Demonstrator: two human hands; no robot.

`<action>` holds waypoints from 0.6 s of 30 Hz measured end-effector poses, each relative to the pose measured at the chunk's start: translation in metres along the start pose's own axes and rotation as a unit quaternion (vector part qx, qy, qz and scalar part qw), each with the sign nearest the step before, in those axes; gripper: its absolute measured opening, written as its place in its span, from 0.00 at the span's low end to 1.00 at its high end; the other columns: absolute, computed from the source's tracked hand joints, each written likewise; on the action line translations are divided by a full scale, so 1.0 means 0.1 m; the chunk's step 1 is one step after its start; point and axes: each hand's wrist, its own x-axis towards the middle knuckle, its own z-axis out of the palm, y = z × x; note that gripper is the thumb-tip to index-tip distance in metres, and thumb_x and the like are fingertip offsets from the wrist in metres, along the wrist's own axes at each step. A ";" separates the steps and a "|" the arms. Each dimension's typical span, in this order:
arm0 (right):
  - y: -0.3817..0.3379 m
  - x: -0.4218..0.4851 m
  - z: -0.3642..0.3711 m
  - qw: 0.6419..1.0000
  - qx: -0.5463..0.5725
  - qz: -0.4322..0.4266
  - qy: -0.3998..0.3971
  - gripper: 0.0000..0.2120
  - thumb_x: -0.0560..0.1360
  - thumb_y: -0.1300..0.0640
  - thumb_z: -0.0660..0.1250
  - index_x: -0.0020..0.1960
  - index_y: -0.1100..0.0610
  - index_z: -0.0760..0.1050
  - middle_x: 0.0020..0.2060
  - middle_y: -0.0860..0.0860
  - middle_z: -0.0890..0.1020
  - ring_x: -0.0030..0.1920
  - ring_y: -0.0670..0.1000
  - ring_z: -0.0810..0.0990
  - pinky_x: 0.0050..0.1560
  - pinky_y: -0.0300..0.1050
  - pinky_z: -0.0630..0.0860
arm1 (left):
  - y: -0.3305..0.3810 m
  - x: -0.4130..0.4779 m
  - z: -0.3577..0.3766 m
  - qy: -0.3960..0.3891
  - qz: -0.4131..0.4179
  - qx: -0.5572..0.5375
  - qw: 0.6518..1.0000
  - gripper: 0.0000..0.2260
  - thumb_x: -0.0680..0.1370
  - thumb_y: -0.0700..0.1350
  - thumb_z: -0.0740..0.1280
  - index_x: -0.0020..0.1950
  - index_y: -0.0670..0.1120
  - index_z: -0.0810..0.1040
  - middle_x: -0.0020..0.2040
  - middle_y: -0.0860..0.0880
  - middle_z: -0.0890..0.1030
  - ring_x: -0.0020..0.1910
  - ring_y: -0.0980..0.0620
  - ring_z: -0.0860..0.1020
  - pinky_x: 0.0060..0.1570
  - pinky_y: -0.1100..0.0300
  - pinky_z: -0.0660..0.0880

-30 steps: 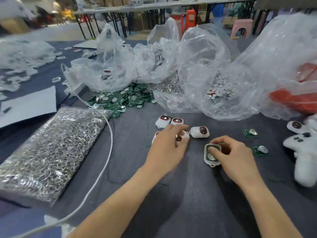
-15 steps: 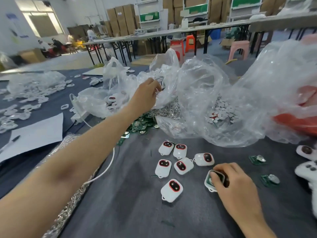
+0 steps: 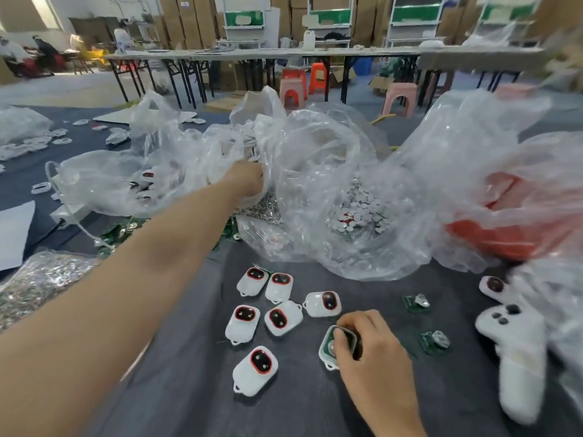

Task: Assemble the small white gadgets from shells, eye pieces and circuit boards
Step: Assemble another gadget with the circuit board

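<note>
We take the cluster of six closed white gadgets point(image 3: 282, 316) as our mark; they lie on the dark grey table cover point(image 3: 299, 405), each with a red-ringed dark eye piece facing up. Just right of the cluster our right hand point(image 3: 375, 357) rests on the cover. Its fingers are curled round an open shell point(image 3: 328, 345) and the thumb tip presses down into it, where a green board with a round silver part shows. Farther right of the cluster two loose circuit boards point(image 3: 416, 302) lie apart from each other. Past them is a white controller-shaped object point(image 3: 517, 357) with dark buttons. Behind the cluster, away from us, sits a large clear bag point(image 3: 315, 171) holding small round white pieces. Behind and left of the cluster our left arm stretches out to a crumpled clear bag point(image 3: 176, 159). Our left hand point(image 3: 249, 179) is at the bag's folds, and the fingertips are sunk in the plastic, so we cannot tell whether they are spread or pinching anything. A heap of green circuit boards point(image 3: 120, 231) lies left of the cluster under that arm. Farther left still is a bag of small metal rings point(image 3: 38, 279).
</note>
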 end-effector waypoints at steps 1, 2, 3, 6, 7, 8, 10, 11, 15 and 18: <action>0.00 0.00 0.00 1.000 -0.005 0.000 -0.002 0.03 0.73 0.52 0.68 0.43 0.46 0.75 0.44 0.43 0.75 0.38 0.46 0.76 0.38 0.40 0.69 | 0.01 0.01 0.00 0.001 0.002 0.013 1.000 0.13 0.80 0.38 0.56 0.61 0.36 0.74 0.60 0.36 0.76 0.58 0.37 0.74 0.55 0.49 0.72; 0.00 0.01 0.00 1.000 -0.008 0.000 -0.004 0.03 0.74 0.52 0.68 0.44 0.46 0.74 0.44 0.42 0.74 0.37 0.46 0.76 0.38 0.40 0.68 | 0.02 0.02 -0.01 0.001 0.009 0.024 1.000 0.12 0.80 0.37 0.57 0.59 0.37 0.75 0.59 0.36 0.76 0.57 0.38 0.75 0.54 0.49 0.72; 0.00 0.00 0.01 1.000 -0.008 0.000 -0.005 0.03 0.74 0.52 0.68 0.44 0.46 0.74 0.44 0.42 0.74 0.37 0.46 0.76 0.37 0.39 0.67 | 0.03 0.02 -0.02 0.001 0.013 0.031 0.999 0.11 0.80 0.37 0.57 0.58 0.37 0.75 0.58 0.36 0.77 0.56 0.38 0.75 0.53 0.50 0.72; 0.00 0.00 0.00 1.000 -0.007 -0.004 -0.009 0.03 0.74 0.52 0.67 0.44 0.46 0.74 0.44 0.42 0.74 0.37 0.45 0.75 0.37 0.40 0.68 | 0.00 -0.01 -0.02 0.024 0.028 0.030 0.999 0.11 0.79 0.36 0.57 0.56 0.35 0.76 0.56 0.36 0.77 0.54 0.37 0.76 0.47 0.52 0.70; 0.00 0.00 0.00 1.000 -0.005 -0.006 -0.008 0.03 0.74 0.52 0.67 0.44 0.46 0.74 0.44 0.42 0.74 0.37 0.46 0.76 0.38 0.40 0.70 | -0.02 -0.03 -0.02 0.029 0.025 0.030 0.999 0.11 0.80 0.35 0.56 0.57 0.35 0.75 0.56 0.35 0.77 0.54 0.37 0.76 0.47 0.52 0.70; 0.01 0.00 0.00 1.000 -0.004 -0.007 -0.008 0.03 0.74 0.53 0.67 0.44 0.47 0.74 0.44 0.43 0.74 0.38 0.46 0.76 0.38 0.41 0.70 | -0.02 -0.05 -0.01 0.032 0.018 0.029 0.999 0.12 0.80 0.35 0.56 0.59 0.34 0.74 0.56 0.35 0.77 0.54 0.37 0.76 0.48 0.52 0.70; 0.01 -0.01 0.00 1.000 -0.001 -0.008 -0.007 0.03 0.74 0.53 0.67 0.43 0.47 0.74 0.44 0.43 0.74 0.38 0.46 0.76 0.38 0.40 0.69 | 0.01 -0.09 -0.05 0.022 -0.007 0.015 1.000 0.15 0.80 0.35 0.55 0.65 0.35 0.70 0.60 0.36 0.76 0.57 0.38 0.75 0.52 0.52 0.71; 0.01 -0.01 0.00 1.000 0.002 -0.008 -0.005 0.03 0.74 0.53 0.67 0.43 0.47 0.74 0.44 0.43 0.74 0.38 0.46 0.76 0.38 0.40 0.69 | 0.05 -0.11 -0.10 0.006 -0.026 -0.004 1.000 0.16 0.80 0.36 0.55 0.67 0.35 0.69 0.62 0.37 0.74 0.59 0.39 0.74 0.55 0.52 0.70; 0.04 0.00 0.01 1.000 0.006 -0.003 -0.006 0.03 0.74 0.53 0.67 0.43 0.46 0.74 0.43 0.42 0.74 0.37 0.45 0.75 0.34 0.35 0.66 | 0.21 -0.26 -0.17 -0.123 -0.061 0.028 0.990 0.06 0.74 0.35 0.64 0.46 0.35 0.79 0.50 0.39 0.77 0.49 0.43 0.77 0.51 0.55 0.73; 0.06 0.01 0.03 1.000 0.009 0.000 -0.007 0.03 0.74 0.53 0.67 0.42 0.46 0.74 0.43 0.42 0.74 0.36 0.45 0.75 0.32 0.31 0.64 | 0.21 -0.22 -0.14 -0.094 -0.060 0.027 0.993 0.05 0.73 0.35 0.65 0.47 0.36 0.78 0.48 0.40 0.77 0.55 0.40 0.77 0.49 0.56 0.74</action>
